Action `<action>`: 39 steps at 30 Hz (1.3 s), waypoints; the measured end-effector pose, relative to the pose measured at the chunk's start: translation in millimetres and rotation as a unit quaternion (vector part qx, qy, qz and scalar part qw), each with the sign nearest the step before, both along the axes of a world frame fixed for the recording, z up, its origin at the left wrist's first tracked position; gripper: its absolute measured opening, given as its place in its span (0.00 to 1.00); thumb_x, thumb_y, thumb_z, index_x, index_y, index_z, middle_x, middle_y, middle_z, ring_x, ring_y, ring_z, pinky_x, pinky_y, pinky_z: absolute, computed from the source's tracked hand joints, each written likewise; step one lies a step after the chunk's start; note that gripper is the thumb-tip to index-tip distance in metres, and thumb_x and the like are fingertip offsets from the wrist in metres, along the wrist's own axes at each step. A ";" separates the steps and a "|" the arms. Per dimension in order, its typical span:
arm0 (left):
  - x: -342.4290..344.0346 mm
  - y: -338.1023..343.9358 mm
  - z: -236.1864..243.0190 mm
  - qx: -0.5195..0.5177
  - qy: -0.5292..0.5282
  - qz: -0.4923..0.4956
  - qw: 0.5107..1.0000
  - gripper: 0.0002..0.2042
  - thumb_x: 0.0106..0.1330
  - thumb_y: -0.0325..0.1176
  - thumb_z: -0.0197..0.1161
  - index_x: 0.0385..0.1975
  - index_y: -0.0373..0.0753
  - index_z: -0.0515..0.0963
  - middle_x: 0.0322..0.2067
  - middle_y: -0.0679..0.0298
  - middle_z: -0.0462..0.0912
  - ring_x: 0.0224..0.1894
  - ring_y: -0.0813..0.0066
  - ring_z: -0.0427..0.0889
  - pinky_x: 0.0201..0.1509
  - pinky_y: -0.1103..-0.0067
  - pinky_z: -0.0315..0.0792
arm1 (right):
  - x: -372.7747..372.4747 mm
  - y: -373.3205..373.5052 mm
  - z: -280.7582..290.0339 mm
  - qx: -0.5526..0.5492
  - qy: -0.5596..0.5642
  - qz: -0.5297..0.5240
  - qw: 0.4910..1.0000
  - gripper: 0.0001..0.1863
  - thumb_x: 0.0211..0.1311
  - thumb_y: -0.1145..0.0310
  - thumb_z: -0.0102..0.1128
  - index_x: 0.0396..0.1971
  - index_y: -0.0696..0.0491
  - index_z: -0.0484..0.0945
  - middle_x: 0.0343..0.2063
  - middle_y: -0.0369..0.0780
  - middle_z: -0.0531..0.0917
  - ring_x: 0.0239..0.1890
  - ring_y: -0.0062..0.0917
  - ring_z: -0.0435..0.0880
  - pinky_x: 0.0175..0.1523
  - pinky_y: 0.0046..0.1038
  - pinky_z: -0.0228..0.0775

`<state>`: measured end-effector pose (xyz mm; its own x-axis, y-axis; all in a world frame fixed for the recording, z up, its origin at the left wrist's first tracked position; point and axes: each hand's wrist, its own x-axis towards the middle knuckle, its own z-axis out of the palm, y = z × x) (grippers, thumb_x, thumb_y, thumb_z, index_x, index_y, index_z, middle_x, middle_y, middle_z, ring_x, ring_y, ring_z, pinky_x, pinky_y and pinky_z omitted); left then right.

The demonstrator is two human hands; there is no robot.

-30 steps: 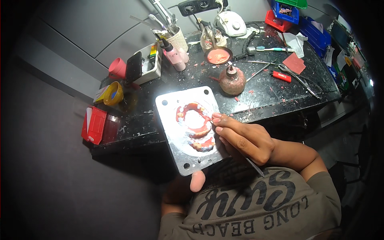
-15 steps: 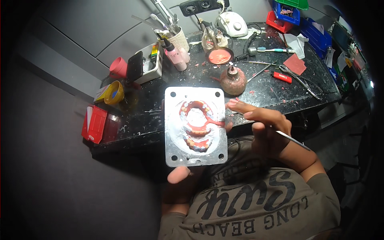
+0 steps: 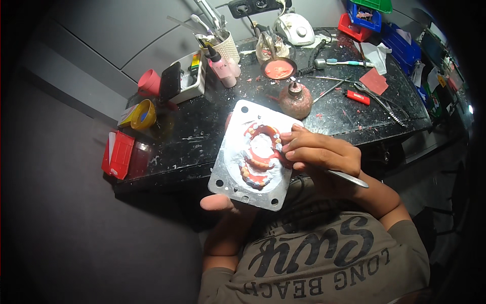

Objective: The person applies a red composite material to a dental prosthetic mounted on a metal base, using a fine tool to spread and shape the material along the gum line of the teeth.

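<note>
My left hand (image 3: 217, 203) holds a square metal flask (image 3: 227, 169) from beneath; its thumb shows at the lower left and most fingers are hidden. Set in white plaster on the flask are arches of pink-red wax with teeth (image 3: 256, 178). My right hand (image 3: 326, 157) grips a thin metal instrument (image 3: 354, 180), its fingertips at the right side of the upper arch, where the tool's working end is hidden.
The black bench (image 3: 182, 142) carries a round wax-spattered burner (image 3: 295, 104), a dish of pink material (image 3: 278, 69), a tool cup (image 3: 223, 49), pink bottles (image 3: 223, 72), a yellow bowl (image 3: 143, 115), a red lighter (image 3: 357, 98) and stacked plastic bins (image 3: 354, 28).
The flask was upright half a second ago; it is now turned clockwise and shifted slightly up and right. My right hand, lifted off beside it then, is back at the wax with the instrument.
</note>
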<state>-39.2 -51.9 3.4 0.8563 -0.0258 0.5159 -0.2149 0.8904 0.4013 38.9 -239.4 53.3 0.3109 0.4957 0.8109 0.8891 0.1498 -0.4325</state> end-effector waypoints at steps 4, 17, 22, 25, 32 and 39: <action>-7.6 -9.1 8.4 0.055 0.118 0.114 0.985 0.83 0.26 0.92 0.58 0.83 0.37 0.40 0.76 0.42 0.59 0.74 0.45 0.69 0.78 0.50 0.65 | -2.4 -3.7 4.3 -0.012 0.034 0.010 0.999 0.07 0.73 0.73 0.65 0.45 0.60 0.84 0.44 0.49 0.90 0.53 0.43 0.91 0.67 0.49 0.79; -3.1 -13.8 7.1 0.119 0.124 0.221 0.960 0.83 0.27 0.90 0.61 0.82 0.36 0.38 0.75 0.41 0.59 0.75 0.46 0.66 0.79 0.50 0.63 | -6.1 -5.9 6.5 -0.018 0.046 -0.004 0.999 0.07 0.69 0.76 0.68 0.44 0.60 0.85 0.42 0.47 0.89 0.46 0.39 0.93 0.54 0.35 0.85; 0.1 -13.9 3.6 0.137 0.107 0.240 0.955 0.83 0.29 0.88 0.63 0.83 0.37 0.38 0.75 0.41 0.59 0.74 0.44 0.67 0.77 0.49 0.65 | -4.8 -5.6 5.9 -0.020 0.038 -0.021 0.999 0.07 0.70 0.77 0.68 0.44 0.60 0.85 0.42 0.46 0.89 0.45 0.39 0.93 0.52 0.34 0.86; 2.9 -14.5 0.4 0.146 0.099 0.252 0.951 0.82 0.30 0.88 0.64 0.83 0.37 0.38 0.75 0.40 0.58 0.74 0.43 0.67 0.76 0.48 0.66 | -4.0 -6.5 6.5 -0.034 0.038 0.004 0.999 0.06 0.69 0.77 0.68 0.44 0.60 0.85 0.42 0.47 0.89 0.46 0.39 0.93 0.51 0.34 0.86; 4.5 -13.3 -1.9 0.166 0.085 0.257 0.948 0.81 0.32 0.86 0.67 0.83 0.38 0.37 0.75 0.39 0.58 0.73 0.41 0.67 0.74 0.47 0.69 | -3.1 -6.8 3.1 -0.044 0.029 -0.019 0.998 0.07 0.67 0.78 0.69 0.44 0.60 0.85 0.42 0.47 0.89 0.44 0.40 0.93 0.49 0.33 0.86; 5.4 -12.3 -1.6 0.181 0.081 0.262 0.945 0.80 0.34 0.84 0.70 0.83 0.39 0.36 0.75 0.38 0.58 0.72 0.38 0.68 0.72 0.46 0.72 | -4.8 -7.0 4.4 -0.046 0.051 -0.022 0.997 0.05 0.68 0.78 0.69 0.41 0.60 0.86 0.41 0.47 0.89 0.44 0.40 0.93 0.48 0.33 0.86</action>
